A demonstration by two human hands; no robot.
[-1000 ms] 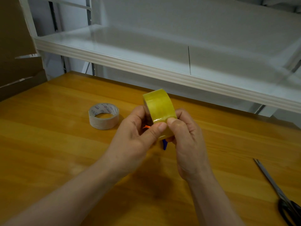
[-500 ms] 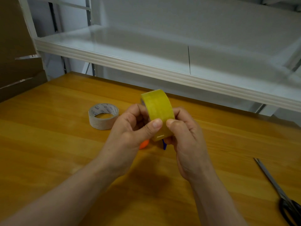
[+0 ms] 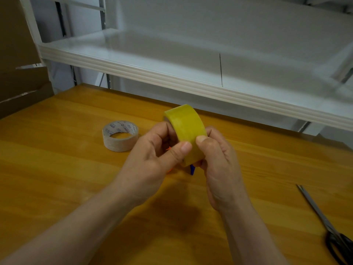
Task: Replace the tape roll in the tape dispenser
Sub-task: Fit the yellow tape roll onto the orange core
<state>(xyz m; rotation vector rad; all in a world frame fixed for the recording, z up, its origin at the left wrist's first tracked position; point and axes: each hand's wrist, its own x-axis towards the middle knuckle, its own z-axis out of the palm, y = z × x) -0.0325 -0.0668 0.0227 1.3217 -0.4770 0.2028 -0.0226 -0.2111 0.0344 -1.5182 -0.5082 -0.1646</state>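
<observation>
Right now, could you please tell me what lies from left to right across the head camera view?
Cardboard box → pale tape roll → left hand → yellow tape roll → right hand → scissors.

yellow tape roll (image 3: 186, 131): on edge, raised off wooden table (image 3: 57, 178) | tape dispenser (image 3: 192, 169): mostly hidden beneath yellow roll, orange and blue bits visible | empty core (image 3: 120, 135): flat on table, left of yellow roll
</observation>
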